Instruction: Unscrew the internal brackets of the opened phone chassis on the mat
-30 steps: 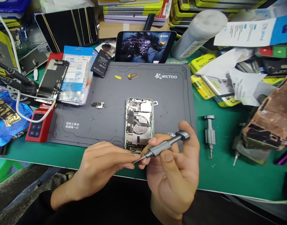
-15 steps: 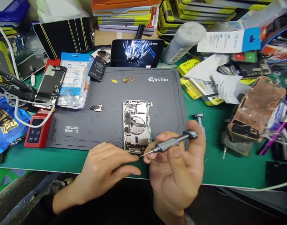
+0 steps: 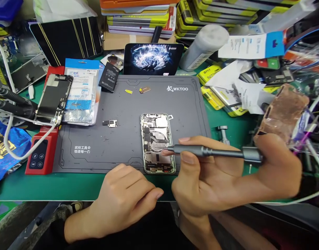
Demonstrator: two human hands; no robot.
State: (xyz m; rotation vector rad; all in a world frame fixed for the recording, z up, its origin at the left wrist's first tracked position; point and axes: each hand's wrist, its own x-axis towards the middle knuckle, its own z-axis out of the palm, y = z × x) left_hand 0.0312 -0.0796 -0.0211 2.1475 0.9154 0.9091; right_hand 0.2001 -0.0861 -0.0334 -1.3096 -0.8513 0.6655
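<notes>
An opened phone (image 3: 158, 144) lies on the grey mat (image 3: 83, 104), its inner parts showing. My right hand (image 3: 216, 177) grips a dark grey screwdriver (image 3: 216, 151), held nearly level with its tip pointing left over the phone. The fingers are curled round its shaft and end cap. My left hand (image 3: 128, 198) rests below the phone near the mat's front edge, fingers curled together; whether anything is inside cannot be seen. A small metal part (image 3: 110, 123) and tiny screws (image 3: 105, 139) lie left of the phone.
At the back, a tablet (image 3: 152, 59) stands beside a black battery (image 3: 109, 77) and a white bottle (image 3: 204, 45). A red device (image 3: 41, 152) and a phone screen (image 3: 53, 99) lie left. Another screwdriver (image 3: 223, 133) and a worn copper-coloured piece (image 3: 284, 113) are at the right.
My right hand has moved right and the screwdriver has swung from slanted to nearly level, its tip now over the phone. My left hand's fingers have curled in. The view has shifted slightly.
</notes>
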